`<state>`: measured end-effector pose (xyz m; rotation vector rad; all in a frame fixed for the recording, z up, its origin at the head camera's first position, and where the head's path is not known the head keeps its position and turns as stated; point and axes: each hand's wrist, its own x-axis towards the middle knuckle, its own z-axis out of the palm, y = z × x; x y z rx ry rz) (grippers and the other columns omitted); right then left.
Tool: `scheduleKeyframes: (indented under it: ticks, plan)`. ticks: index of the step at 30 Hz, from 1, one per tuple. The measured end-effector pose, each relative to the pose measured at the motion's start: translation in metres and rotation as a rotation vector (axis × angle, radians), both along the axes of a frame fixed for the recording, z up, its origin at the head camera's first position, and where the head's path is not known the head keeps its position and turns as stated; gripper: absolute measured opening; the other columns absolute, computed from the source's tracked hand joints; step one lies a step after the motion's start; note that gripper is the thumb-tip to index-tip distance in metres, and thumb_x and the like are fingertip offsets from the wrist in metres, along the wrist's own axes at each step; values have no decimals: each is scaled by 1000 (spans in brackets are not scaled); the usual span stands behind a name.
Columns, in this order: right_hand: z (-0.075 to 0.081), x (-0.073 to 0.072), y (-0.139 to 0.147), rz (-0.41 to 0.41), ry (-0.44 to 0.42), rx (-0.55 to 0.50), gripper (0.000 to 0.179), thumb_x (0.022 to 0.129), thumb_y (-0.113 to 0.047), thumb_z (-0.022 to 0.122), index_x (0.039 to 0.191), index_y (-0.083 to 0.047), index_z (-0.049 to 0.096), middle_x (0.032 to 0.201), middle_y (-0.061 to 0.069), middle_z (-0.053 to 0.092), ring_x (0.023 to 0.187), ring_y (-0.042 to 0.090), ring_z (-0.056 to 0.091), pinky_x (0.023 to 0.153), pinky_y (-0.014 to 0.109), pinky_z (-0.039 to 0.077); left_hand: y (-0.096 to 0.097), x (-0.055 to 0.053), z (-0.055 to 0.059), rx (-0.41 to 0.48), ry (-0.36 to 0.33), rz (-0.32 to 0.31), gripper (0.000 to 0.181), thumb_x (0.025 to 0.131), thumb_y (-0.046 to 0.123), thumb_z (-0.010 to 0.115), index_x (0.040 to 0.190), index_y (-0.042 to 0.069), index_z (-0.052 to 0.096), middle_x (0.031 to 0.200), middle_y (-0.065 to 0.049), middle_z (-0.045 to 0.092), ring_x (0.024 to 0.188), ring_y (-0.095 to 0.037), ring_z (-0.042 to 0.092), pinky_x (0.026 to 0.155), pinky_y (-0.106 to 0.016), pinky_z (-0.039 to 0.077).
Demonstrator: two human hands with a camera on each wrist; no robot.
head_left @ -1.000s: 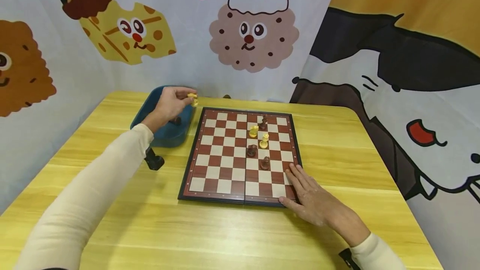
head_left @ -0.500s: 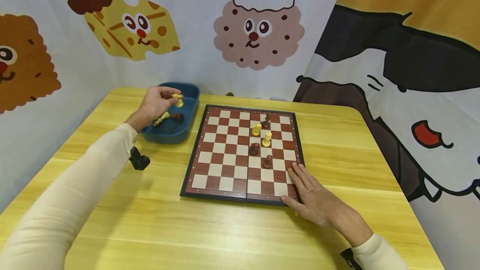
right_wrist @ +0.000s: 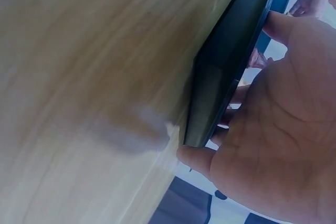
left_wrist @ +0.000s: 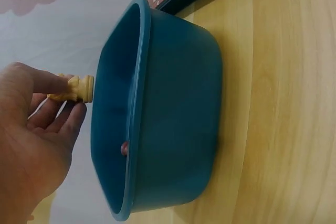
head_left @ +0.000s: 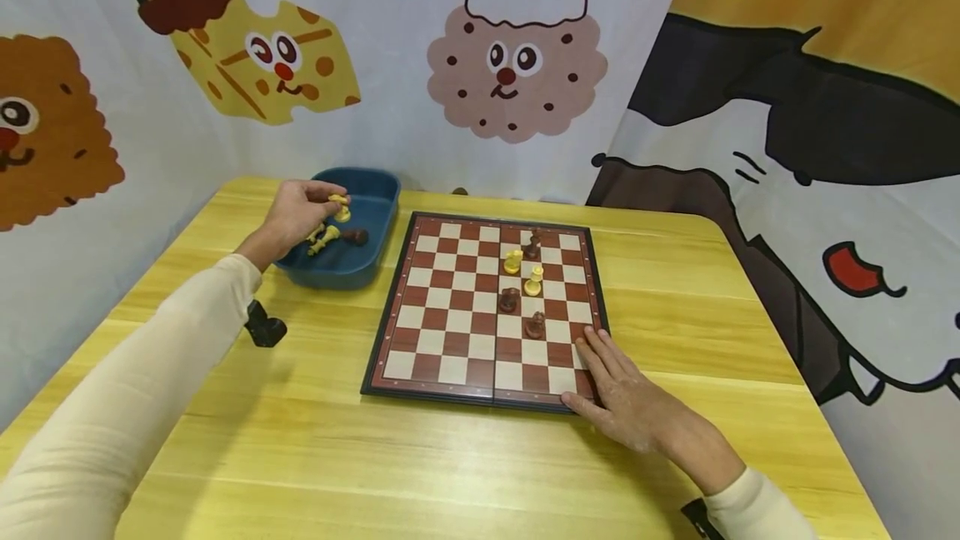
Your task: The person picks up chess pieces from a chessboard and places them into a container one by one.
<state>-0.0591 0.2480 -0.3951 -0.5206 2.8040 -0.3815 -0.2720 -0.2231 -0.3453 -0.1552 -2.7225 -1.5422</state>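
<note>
Over the blue bin, my left hand pinches a yellow chess piece between thumb and fingers. In the left wrist view the chess piece points its round base toward the bin's opening, its top covered by fingers. Inside the bin lie other chess pieces, a yellow one and a dark brown one among them. My right hand rests with extended fingers on the near right corner of the chessboard; its thumb lies along the front edge.
Several chess pieces stand on the board's right half: two yellow ones and dark ones. The bin is left of the board on a wood-grain table. A cartoon-printed curtain rises behind the table.
My left hand has moved left with the yellow chess piece, from the bin's right rim to over its inside, uncovering pieces in it. The right hand stays on the board.
</note>
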Motion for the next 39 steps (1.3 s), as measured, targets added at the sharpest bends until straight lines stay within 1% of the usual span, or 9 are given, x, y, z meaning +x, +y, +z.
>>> scheduleKeyframes:
  ticks: [4, 9, 17, 25, 30, 32, 34, 36, 39]
  plan:
    - [-2, 3, 2, -4, 11, -1, 89, 103, -62, 43, 161, 1, 19, 168, 19, 7, 153, 39, 4, 115, 61, 26, 3, -1, -2, 25, 5, -13, 30, 106, 4, 52, 133, -6, 62, 132, -25, 61, 119, -32, 59, 81, -21, 51]
    - [-1, 2, 3, -13, 10, -2, 89, 103, -63, 43, 161, 0, 19, 168, 18, 7, 153, 38, 4, 115, 61, 25, 6, -4, 0, 78, 36, -21, 32, 108, 7, 47, 135, -5, 59, 132, -20, 60, 120, -23, 57, 84, -19, 49]
    - [2, 2, 3, -12, 3, 17, 90, 103, -64, 42, 161, 1, 20, 168, 19, 8, 153, 39, 5, 115, 61, 25, 23, 0, 1, 138, 89, -42, 28, 108, 8, 51, 129, -5, 63, 126, -17, 63, 117, -23, 59, 104, -40, 46]
    - [-1, 1, 0, 4, 1, 16, 89, 103, -63, 42, 161, 0, 19, 168, 17, 7, 153, 38, 4, 118, 58, 21, 32, 6, -4, 195, 113, -100, 25, 106, 12, 58, 123, -4, 66, 120, -12, 68, 108, -14, 63, 100, -33, 49]
    - [1, -1, 0, 1, -4, 32, 91, 103, -66, 39, 162, -1, 16, 169, 16, 5, 153, 35, 2, 118, 59, 20, 39, 9, -3, 202, 108, -128, 27, 105, 15, 60, 123, -4, 67, 119, -15, 69, 99, -13, 65, 75, -24, 52]
    - [0, -1, 0, -2, -5, 24, 90, 103, -65, 40, 162, -1, 16, 169, 16, 5, 153, 35, 2, 118, 59, 20, 43, 9, -4, 220, 91, -141, 28, 105, 15, 60, 123, -5, 67, 118, -13, 69, 98, -16, 65, 72, -23, 52]
    - [0, -1, 1, -4, 2, 21, 89, 103, -64, 40, 162, -1, 17, 169, 16, 5, 153, 35, 3, 118, 59, 20, 48, 10, -6, 239, 71, -153, 27, 106, 15, 59, 122, -4, 68, 117, -11, 70, 101, -20, 65, 75, -26, 54]
    - [0, 0, 2, -3, 9, 16, 89, 103, -64, 41, 162, -1, 18, 169, 16, 6, 153, 35, 3, 118, 59, 20, 52, 11, -8, 248, 55, -169, 26, 106, 13, 59, 123, -3, 68, 116, -8, 70, 105, -23, 64, 86, -32, 55]
    - [1, 0, 3, -2, 8, 18, 89, 103, -65, 40, 162, -1, 17, 169, 15, 6, 154, 34, 2, 118, 59, 18, 59, 14, -12, 271, 45, -200, 24, 106, 10, 58, 124, -4, 67, 117, -9, 69, 113, -26, 62, 98, -42, 51]
